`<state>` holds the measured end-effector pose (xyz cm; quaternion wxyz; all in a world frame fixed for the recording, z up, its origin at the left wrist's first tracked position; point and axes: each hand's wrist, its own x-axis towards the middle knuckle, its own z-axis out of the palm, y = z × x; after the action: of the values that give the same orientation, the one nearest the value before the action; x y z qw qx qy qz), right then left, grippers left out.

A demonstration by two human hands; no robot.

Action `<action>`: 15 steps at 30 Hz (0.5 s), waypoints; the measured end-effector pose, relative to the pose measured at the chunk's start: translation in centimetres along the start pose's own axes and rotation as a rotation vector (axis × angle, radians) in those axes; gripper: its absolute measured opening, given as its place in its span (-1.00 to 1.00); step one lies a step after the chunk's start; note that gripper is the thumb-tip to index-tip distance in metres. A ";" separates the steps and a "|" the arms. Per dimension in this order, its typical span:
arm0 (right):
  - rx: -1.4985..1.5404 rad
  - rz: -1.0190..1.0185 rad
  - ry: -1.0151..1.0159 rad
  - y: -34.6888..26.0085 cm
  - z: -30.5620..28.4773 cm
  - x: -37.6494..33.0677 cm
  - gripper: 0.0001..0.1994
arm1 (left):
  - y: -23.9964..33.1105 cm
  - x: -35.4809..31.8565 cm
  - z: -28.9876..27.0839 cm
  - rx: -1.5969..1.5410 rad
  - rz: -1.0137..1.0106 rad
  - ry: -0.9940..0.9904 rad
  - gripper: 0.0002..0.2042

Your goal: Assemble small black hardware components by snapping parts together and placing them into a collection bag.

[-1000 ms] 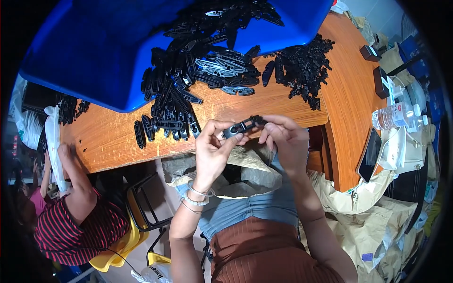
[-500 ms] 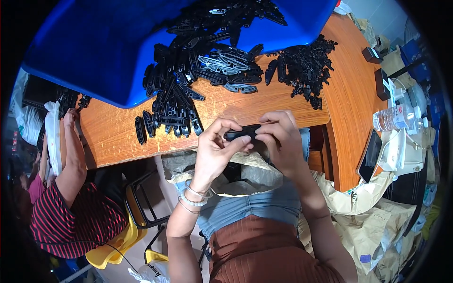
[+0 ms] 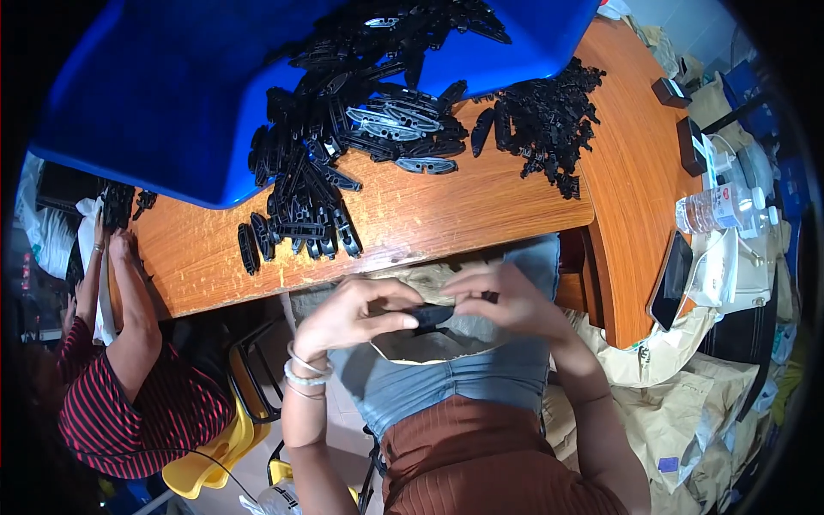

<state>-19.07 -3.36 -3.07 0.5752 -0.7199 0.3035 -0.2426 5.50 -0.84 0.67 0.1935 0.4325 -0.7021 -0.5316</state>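
Over my lap, my left hand (image 3: 360, 313) pinches an elongated black plastic part (image 3: 432, 318) between thumb and fingers. Beside it, my right hand (image 3: 506, 300) has its fingers closed, the fingertips near the part's other end. A small black piece (image 3: 490, 297) shows between the right fingers; its shape is mostly hidden. Below both hands lies the mouth of a paper bag (image 3: 468, 345), resting on my lap. On the table ahead, similar black elongated parts (image 3: 322, 219) spill in a heap from a blue bin, with several grey-looking ones (image 3: 395, 120) among them.
The tipped blue bin (image 3: 154, 112) covers the far left of the wooden table (image 3: 412, 219). A pile of small black pieces (image 3: 549, 120) lies right of it. Farther right are a phone (image 3: 671, 279) and a plastic bottle (image 3: 712, 210). At left, another person (image 3: 146, 403) works with black parts.
Both my hands have come down and nearer, from the table's edge to above the bag's mouth, carrying the black part. The other person's second hand has come into view.
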 end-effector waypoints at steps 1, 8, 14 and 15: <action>-0.116 -0.214 0.145 0.7 -0.8 -0.1 -0.88 | -0.5 0.2 -0.5 0.001 -0.016 0.049 -0.81; -0.862 -0.047 1.090 5.4 -12.0 3.1 -0.69 | 0.3 9.4 -1.2 0.682 0.258 0.630 -0.76; -0.790 0.027 0.927 6.3 -9.8 6.3 -0.70 | -1.5 12.9 -0.5 0.873 0.266 0.645 -0.73; -0.760 0.001 0.908 5.9 -8.7 6.5 -0.71 | -1.5 12.3 -0.3 0.831 0.257 0.629 -0.73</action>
<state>-21.51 -14.81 -6.93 0.0899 -0.6994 0.5852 -0.4004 -0.49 -11.14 -2.91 0.2706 0.5217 -0.8087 -0.0258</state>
